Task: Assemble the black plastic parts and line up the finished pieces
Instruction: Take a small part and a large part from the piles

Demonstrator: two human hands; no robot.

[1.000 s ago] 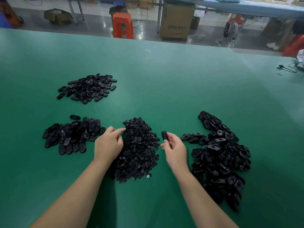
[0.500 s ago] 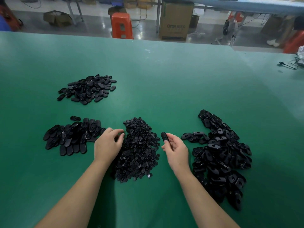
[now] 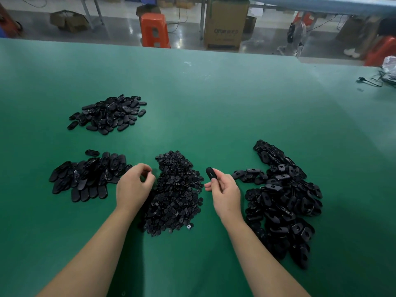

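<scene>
Just right of centre, the right hand (image 3: 225,189) pinches one black oval part (image 3: 210,173) between thumb and fingers, holding it upright above the green worktop (image 3: 214,103). Across from it, the left hand (image 3: 134,187) has its fingers curled in with thumb and fingertips close together at the left edge of the middle pile of small black pieces (image 3: 175,194); whether it grips anything I cannot tell. Between the two hands lies that middle pile, small round-looking bits heaped together. To the right of the right hand a long heap of black shells with holes (image 3: 282,200) runs along the worktop. Left of the left hand sits a group of flat oval pieces (image 3: 85,176), some of them side by side in a row along its near edge. Farther back on the left lies another loose pile of ovals (image 3: 109,114), well apart from the rest.
</scene>
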